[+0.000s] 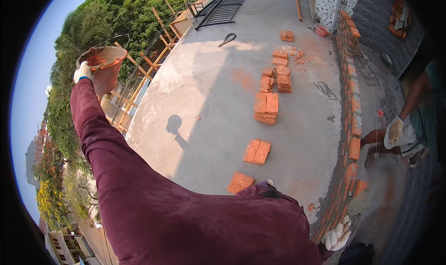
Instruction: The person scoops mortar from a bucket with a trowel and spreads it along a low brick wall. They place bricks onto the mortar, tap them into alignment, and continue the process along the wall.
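Observation:
At the end of my outstretched left arm, my left hand (84, 73), in a white glove, grips the rim of an orange-red bucket (106, 72). The bucket is raised at the far left, its wire handle standing up and its inside smeared. Low on the right, my right hand (337, 235), also gloved in white, is beside the near end of a low brick wall (351, 126). Its fingers look loosely bent and slightly apart, with nothing visible in them. Whether it touches the wall I cannot tell.
Stacked orange bricks (265, 108) stand in a line along the grey concrete floor (209, 121). Past the wall at the right is another person, with a gloved hand (395, 129). Black metal railings (225, 7) lie at the back. Wooden posts (160, 23) line the left edge.

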Action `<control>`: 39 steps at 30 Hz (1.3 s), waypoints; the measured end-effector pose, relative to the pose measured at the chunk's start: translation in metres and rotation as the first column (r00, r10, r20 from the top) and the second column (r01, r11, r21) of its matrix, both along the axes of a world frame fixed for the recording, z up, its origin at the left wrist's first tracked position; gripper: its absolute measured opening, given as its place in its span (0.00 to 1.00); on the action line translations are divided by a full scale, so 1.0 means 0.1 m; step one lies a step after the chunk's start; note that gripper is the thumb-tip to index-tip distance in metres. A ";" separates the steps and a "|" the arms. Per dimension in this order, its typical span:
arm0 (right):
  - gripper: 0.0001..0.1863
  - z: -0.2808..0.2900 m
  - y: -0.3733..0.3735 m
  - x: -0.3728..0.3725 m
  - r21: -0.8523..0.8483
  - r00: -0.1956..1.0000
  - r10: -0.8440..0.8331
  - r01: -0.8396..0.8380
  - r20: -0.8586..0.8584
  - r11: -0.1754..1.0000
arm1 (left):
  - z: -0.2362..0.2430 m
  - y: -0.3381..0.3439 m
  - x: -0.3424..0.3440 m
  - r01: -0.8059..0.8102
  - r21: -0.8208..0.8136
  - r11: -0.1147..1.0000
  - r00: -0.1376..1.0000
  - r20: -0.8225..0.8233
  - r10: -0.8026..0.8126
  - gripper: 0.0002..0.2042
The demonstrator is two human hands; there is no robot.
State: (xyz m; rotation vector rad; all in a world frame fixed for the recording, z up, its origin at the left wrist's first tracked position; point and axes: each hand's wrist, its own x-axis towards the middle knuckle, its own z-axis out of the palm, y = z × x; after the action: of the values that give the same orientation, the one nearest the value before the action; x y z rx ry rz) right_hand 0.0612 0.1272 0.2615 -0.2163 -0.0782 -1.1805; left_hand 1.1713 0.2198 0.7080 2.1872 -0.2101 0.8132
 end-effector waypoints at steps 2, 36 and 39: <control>0.34 0.29 0.01 0.15 0.017 0.993 -0.094 0.093 0.070 0.995 | -1.26 -0.80 -0.18 0.432 -0.359 0.827 0.831 -0.198 -0.520 0.16; 0.27 -0.71 2.04 -3.19 0.067 -0.341 0.309 0.568 -0.888 0.820 | -3.49 -5.25 -11.30 0.107 -0.994 -0.008 -0.902 -0.094 -0.421 0.11; 0.16 -0.34 1.99 -2.87 0.631 0.333 0.537 0.448 -0.775 0.634 | -3.50 -4.42 -11.74 0.394 -0.919 0.016 -0.815 -0.358 -0.455 0.16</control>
State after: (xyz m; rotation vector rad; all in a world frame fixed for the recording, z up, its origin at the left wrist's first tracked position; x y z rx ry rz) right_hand -0.2255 0.3261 0.2275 -0.0860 1.5495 -0.7184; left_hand -0.0028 -0.2219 0.3578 1.0038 -0.9279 -1.8298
